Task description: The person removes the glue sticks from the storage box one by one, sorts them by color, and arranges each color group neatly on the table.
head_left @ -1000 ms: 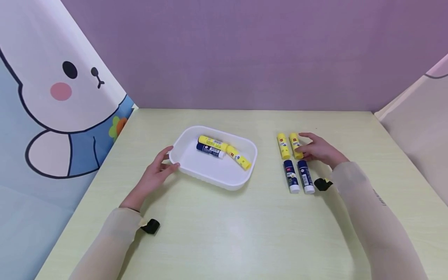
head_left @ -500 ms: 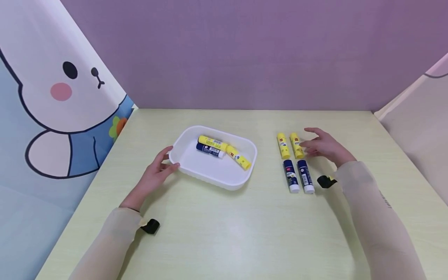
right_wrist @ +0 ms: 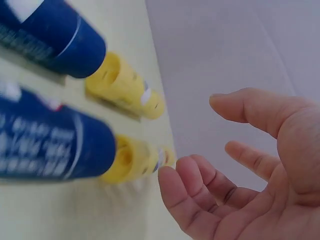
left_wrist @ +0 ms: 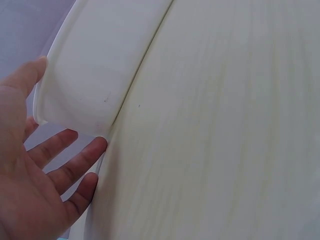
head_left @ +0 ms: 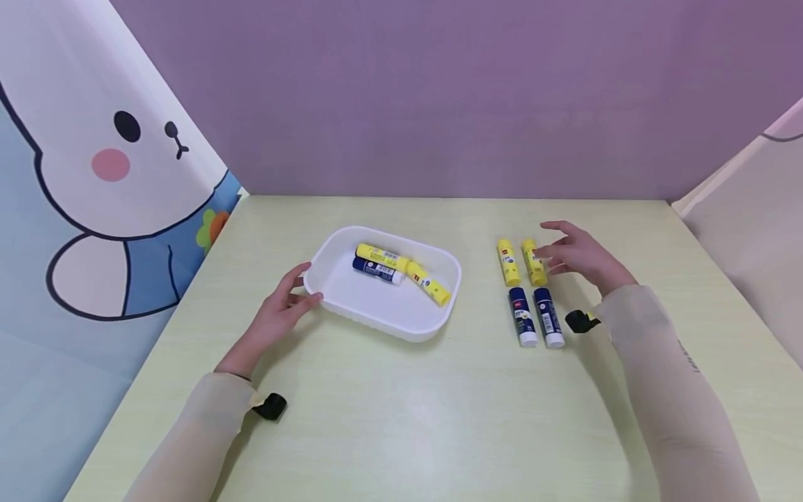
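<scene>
A white plastic tray point(head_left: 376, 310) holds two yellow glue sticks point(head_left: 381, 256) and a dark blue one point(head_left: 376, 270) with a white end. At its left end my left hand point(head_left: 282, 307) grips it, thumb on the near rim point(left_wrist: 42, 75) and fingers bent against the end wall. To the right, two yellow glue sticks point(head_left: 508, 262) lie side by side, with two blue glue sticks point(head_left: 522, 317) in line below them. My right hand point(head_left: 580, 254) hovers beside the right-hand yellow stick point(head_left: 532, 258), fingers loosely spread, nothing held; its fingertips overlap that stick in the head view.
The pale wooden table point(head_left: 408, 418) runs back to a purple panel point(head_left: 439, 97). A cartoon rabbit cloth point(head_left: 75, 209) hangs at the left, and a pale cloth point(head_left: 753, 230) stands at the right. Black cameras point(head_left: 271, 406) sit at both wrists.
My right hand has drawn off the right-hand yellow glue stick, a little back and to the right. That stick has shifted slightly. My left hand and the tray have stayed put.
</scene>
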Motion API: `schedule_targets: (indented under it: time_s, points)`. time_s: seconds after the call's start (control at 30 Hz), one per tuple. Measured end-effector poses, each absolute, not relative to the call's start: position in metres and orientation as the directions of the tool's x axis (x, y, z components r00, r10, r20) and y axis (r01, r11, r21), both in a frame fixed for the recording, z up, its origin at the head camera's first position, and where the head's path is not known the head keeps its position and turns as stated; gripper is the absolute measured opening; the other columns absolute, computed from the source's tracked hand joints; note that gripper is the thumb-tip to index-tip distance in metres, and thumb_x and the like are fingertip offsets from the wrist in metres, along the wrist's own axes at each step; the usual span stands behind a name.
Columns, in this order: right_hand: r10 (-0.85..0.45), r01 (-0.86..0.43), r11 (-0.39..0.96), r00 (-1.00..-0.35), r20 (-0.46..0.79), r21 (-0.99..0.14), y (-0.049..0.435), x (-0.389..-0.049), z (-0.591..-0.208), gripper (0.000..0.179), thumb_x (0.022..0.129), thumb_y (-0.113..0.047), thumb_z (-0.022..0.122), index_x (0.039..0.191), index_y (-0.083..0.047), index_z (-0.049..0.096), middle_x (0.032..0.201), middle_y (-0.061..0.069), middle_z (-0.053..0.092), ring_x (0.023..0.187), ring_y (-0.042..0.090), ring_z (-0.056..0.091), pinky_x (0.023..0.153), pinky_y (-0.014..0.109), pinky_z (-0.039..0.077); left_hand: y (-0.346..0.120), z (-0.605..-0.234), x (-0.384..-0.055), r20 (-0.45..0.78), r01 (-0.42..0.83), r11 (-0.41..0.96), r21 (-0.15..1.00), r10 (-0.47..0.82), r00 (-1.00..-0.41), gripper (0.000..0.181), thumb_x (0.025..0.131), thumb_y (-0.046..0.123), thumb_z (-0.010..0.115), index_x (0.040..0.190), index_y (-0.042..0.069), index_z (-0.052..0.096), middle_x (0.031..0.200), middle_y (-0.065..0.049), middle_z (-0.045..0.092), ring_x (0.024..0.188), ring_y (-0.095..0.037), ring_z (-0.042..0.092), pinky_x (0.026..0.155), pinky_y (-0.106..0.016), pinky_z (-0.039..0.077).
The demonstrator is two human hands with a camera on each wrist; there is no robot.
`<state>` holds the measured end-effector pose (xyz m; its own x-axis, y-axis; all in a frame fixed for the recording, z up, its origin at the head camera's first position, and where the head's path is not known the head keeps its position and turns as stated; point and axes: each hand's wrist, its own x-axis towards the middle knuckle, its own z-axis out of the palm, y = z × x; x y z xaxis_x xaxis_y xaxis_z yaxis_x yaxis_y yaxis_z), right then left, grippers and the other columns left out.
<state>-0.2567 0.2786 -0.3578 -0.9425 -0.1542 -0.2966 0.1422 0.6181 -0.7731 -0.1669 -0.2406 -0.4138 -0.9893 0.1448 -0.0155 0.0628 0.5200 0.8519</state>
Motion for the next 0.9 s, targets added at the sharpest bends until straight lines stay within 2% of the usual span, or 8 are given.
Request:
schedule_targets:
  time_s: [0.33, 0.73, 0.9]
  points:
    - [-0.207, 0.066, 0.622, -0.947, -0.244, -0.781, 0.258, -0.254, -0.344, 0.077, 0.099, -0.022, 0.064, 0.159, -0.009, 0.018, 0.126, 0.026, 0.049, 0.102, 0.038, 0.059, 0.088, 0.039, 0.053, -0.241, -0.414, -0.168, -0.019, 0.059, 0.53, 0.846, 0.14, -0.99, 0.068, 0.102, 0.033, 0.059, 0.158, 0.021, 0.023, 0.144, -0.02, 0.045, 0.106, -0.037, 0.058, 0.08, -0.037, 0.046]
    - [-0.22, 0.058, 0.629, -0.943, -0.25, -0.775, 0.233, -0.26, -0.339, 0.072, 0.099, -0.023, 0.063, 0.158, -0.013, 0.024, 0.126, 0.024, 0.048, 0.101, 0.036, 0.055, 0.094, 0.045, 0.048, -0.241, -0.413, -0.167, -0.01, 0.071, 0.527, 0.847, 0.15, -0.989, 0.068, 0.102, 0.032, 0.059, 0.158, 0.018, 0.023, 0.143, -0.022, 0.046, 0.105, -0.037, 0.059, 0.079, -0.037, 0.047]
    - [-0.228, 0.051, 0.642, -0.94, -0.254, -0.765, 0.222, -0.265, -0.337, 0.071, 0.098, -0.024, 0.064, 0.157, -0.016, 0.027, 0.125, 0.022, 0.05, 0.101, 0.034, 0.058, 0.094, 0.044, 0.049, -0.241, -0.414, -0.168, -0.02, 0.059, 0.525, 0.849, 0.144, -0.989, 0.068, 0.102, 0.032, 0.059, 0.158, 0.019, 0.022, 0.144, -0.022, 0.045, 0.106, -0.038, 0.059, 0.079, -0.036, 0.047]
